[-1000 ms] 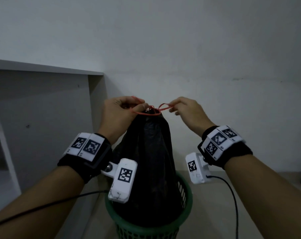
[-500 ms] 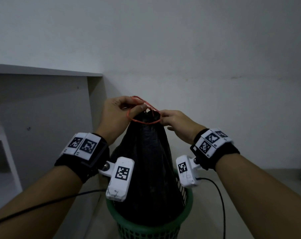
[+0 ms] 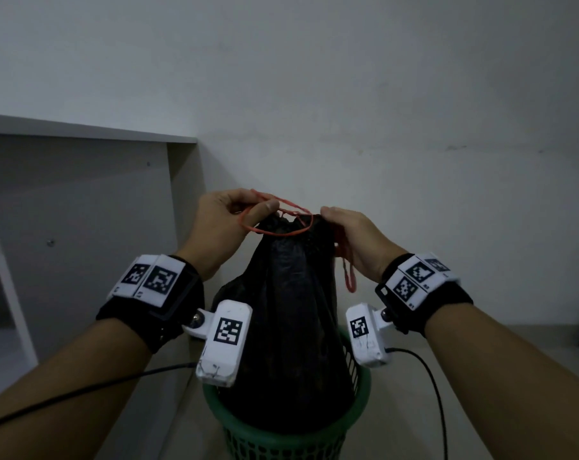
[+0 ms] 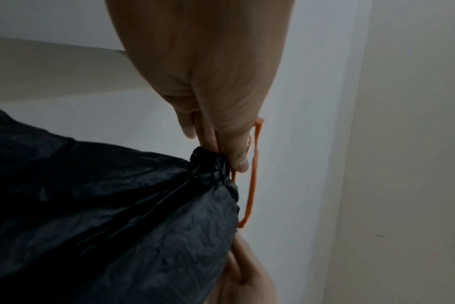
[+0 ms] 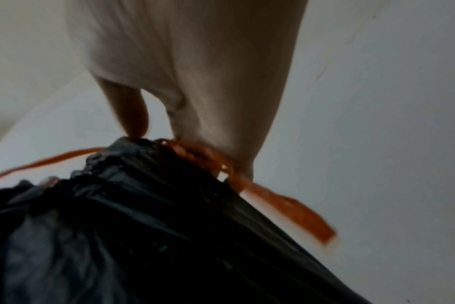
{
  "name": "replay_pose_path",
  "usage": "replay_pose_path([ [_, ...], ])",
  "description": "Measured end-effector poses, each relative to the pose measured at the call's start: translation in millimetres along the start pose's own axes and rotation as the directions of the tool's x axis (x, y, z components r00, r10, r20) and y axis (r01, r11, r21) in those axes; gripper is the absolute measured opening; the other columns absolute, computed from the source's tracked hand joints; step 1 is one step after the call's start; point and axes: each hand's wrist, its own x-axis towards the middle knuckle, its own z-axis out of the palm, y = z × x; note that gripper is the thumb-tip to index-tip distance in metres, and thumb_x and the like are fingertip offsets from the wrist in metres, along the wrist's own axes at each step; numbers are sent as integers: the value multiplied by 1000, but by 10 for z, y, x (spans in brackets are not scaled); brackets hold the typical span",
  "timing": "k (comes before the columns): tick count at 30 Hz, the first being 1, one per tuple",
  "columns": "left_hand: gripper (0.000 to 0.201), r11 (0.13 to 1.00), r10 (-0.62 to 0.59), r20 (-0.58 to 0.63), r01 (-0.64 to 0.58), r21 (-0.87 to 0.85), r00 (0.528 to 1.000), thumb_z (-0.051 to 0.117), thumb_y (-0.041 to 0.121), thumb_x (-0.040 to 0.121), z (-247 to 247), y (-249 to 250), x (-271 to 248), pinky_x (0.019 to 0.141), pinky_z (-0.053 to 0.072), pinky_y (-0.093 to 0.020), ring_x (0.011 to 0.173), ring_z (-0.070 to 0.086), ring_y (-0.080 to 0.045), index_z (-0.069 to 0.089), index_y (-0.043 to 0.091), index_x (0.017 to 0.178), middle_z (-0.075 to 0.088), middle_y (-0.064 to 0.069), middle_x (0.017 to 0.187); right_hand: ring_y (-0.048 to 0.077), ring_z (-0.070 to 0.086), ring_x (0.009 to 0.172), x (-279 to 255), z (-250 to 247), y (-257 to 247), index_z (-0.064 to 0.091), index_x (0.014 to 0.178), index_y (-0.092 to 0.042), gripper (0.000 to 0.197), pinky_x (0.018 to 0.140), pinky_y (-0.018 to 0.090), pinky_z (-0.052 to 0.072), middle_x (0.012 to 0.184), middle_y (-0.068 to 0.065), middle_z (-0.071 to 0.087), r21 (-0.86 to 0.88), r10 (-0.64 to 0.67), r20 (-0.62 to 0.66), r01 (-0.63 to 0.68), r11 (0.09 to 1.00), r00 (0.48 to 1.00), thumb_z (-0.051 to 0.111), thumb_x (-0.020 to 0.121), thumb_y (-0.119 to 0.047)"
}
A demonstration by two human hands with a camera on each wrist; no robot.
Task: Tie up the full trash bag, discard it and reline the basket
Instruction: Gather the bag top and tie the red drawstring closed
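A full black trash bag (image 3: 291, 327) stands pulled up out of a green basket (image 3: 281, 436), its neck gathered tight. Orange drawstrings (image 3: 274, 224) loop around the neck. My left hand (image 3: 228, 220) pinches one drawstring loop (image 4: 253, 174) at the neck between thumb and fingers. My right hand (image 3: 351, 234) grips the neck's right side, with the other drawstring loop (image 3: 347, 277) hanging from under its palm. In the right wrist view the bag (image 5: 143, 226) fills the lower frame and the orange strap (image 5: 286, 203) runs under the fingers, blurred.
A white shelf unit (image 3: 82, 200) stands close on the left of the basket. A plain white wall (image 3: 381, 127) is directly behind. Pale floor (image 3: 480, 360) extends to the right. Black cables trail from both wrist cameras.
My right hand has moved in from pulling the drawstring sideways and down onto the bag's neck. The orange loop now circles the neck. The left hand has stayed in place.
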Motion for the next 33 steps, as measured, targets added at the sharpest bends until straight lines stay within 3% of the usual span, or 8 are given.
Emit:
replay_pose_path([
  [6, 3, 998, -48, -50, 50, 35, 998, 75, 6, 82, -43, -88, -20, 72, 50, -9, 71, 69, -2, 75, 9, 82, 74, 6, 72, 17, 47, 69, 44, -119, 184, 56, 77, -8, 27, 69, 30, 41, 74, 7, 51, -261, -148, -224, 87, 961, 963, 56, 96, -27],
  [13, 6, 984, -177, -49, 178, 24, 983, 71, 8, 85, -137, -99, -24, 70, 55, -14, 63, 67, -6, 73, 11, 81, 72, -1, 69, 19, 67, 73, 26, -213, 306, 53, 75, -12, 19, 71, 35, 51, 80, 1, 72, -179, -105, -470, 22, 984, 876, 50, 92, -19],
  [17, 18, 864, -461, 133, 478, -157, 877, 58, 11, 91, -18, 195, 86, 59, 52, -21, 37, 43, -5, 59, 14, 74, 51, 7, 50, 22, 67, 70, -26, -18, 55, 48, 74, -12, 17, 64, 30, 50, 70, 5, 70, 80, -171, -329, 208, 975, 929, 47, 90, -7],
  [20, 28, 788, -511, 216, 554, -268, 832, 51, 13, 90, 87, 471, 216, 50, 44, -18, 33, 29, -5, 43, 19, 64, 36, 9, 47, 12, 41, 49, -39, 144, -113, 43, 71, -16, 25, 54, 26, 36, 51, -8, 43, 66, -206, -176, 220, 973, 963, 43, 93, -4],
  [25, 17, 897, -351, 182, 386, -214, 918, 56, 12, 89, 350, 743, 318, 59, 48, -24, 42, 42, -10, 53, 14, 72, 45, 3, 54, 14, 56, 61, -138, 364, -212, 65, 92, -15, 23, 61, 28, 44, 70, 0, 61, -229, -206, 66, 215, 949, 976, 65, 81, -36],
  [28, 10, 957, -284, 193, 290, -5, 939, 63, 12, 87, 417, 773, 313, 58, 46, -27, 56, 52, -17, 64, 3, 93, 56, -5, 68, 27, 50, 69, -171, 378, -197, 73, 98, -16, 29, 66, 35, 41, 79, 14, 56, -62, -205, 117, 214, 975, 972, 54, 82, -31],
  [31, 15, 965, -252, 116, 241, 99, 961, 67, 15, 88, 412, 692, 336, 56, 52, -20, 64, 57, -15, 67, 2, 96, 62, -6, 77, 20, 20, 54, -201, 346, -182, 72, 85, -1, 42, 52, 28, 23, 55, 2, 26, 239, -131, 151, 92, 967, 980, 39, 77, -24],
  [33, 15, 964, -249, 82, 238, 121, 965, 70, 17, 87, 395, 583, 334, 57, 53, -19, 65, 59, -14, 68, 3, 94, 65, -8, 81, 15, 19, 53, -247, 339, -165, 73, 81, -5, 37, 53, 28, 20, 53, -4, 23, 193, -164, 127, 137, 971, 978, 43, 88, -26],
])
